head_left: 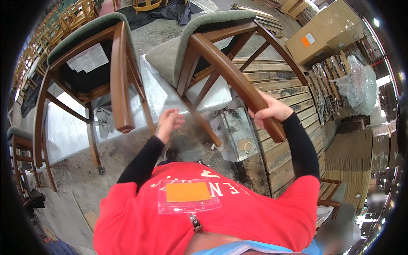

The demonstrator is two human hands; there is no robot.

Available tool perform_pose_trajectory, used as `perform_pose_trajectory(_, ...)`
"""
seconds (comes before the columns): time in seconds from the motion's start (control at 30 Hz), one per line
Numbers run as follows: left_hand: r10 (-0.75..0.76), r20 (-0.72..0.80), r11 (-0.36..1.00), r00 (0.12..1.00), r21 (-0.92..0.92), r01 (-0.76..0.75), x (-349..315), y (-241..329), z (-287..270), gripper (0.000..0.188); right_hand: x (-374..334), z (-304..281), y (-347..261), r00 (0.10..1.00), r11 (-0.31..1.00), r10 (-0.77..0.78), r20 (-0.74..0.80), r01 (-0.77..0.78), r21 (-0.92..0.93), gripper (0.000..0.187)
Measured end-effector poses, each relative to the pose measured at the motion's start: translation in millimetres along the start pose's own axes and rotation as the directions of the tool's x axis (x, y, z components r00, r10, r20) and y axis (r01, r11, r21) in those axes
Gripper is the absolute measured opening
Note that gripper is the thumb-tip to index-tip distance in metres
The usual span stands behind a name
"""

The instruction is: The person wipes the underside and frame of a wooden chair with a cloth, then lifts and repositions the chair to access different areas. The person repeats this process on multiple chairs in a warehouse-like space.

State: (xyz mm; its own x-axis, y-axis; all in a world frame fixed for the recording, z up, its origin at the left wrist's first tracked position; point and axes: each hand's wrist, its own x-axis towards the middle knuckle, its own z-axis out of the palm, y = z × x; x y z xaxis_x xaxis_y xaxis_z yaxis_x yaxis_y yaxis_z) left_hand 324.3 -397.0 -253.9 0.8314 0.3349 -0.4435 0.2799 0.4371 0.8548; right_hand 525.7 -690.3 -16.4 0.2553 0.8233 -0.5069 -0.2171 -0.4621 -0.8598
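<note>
A wooden chair (221, 63) with a green padded seat is tipped over in front of me, its legs pointing toward me. My right hand (272, 111) grips one of its brown legs near the end. My left hand (169, 121) hovers loosely curled near a thinner crossbar of the same chair, holding nothing that I can see. A second chair (114, 72) of the same kind lies upturned to the left, on a clear plastic sheet (68, 131).
Wooden pallets (289, 97) lie under and right of the chair. Cardboard boxes (327, 29) stand at the back right, bubble wrap (359, 85) beside them. More chairs line the left edge. A tape roll (247, 147) lies on a plastic-covered block.
</note>
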Motion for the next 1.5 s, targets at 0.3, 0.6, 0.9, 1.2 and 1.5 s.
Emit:
perform_pose_trajectory(0.3, -0.145, -0.437, 0.956, 0.888, -0.293, 0.011, 188, 2, -29, 0.075, 17, -9, -3, 0.973, 0.994, -0.105, 0.203, 0.096, 0.056, 0.097)
perform_pose_trajectory(0.6, -0.235, -0.445, 0.959, 0.864, -0.252, 0.131, 242, 39, -56, 0.114, 40, -50, 12, 0.895, 0.977, -0.109, 0.432, 0.017, 0.212, 0.105)
perform_pose_trajectory(0.9, -0.154, -0.277, 0.912, 0.948, -0.408, 0.029, 308, 54, -77, 0.081, 158, -141, -26, 0.925, 0.828, -0.130, -0.358, 0.300, 0.474, 0.076)
perform_pose_trajectory(1.2, -0.234, -0.216, 0.894, 0.948, -0.430, 0.123, 345, 67, -56, 0.072, 268, -111, -56, 0.762, 0.669, -0.165, -0.627, 0.553, 0.496, 0.079)
perform_pose_trajectory(1.5, -0.148, -0.280, 0.915, 0.949, -0.404, 0.024, 320, 66, -63, 0.064, 225, -144, -89, 0.731, 0.827, -0.121, -0.671, 0.448, 0.339, 0.061)
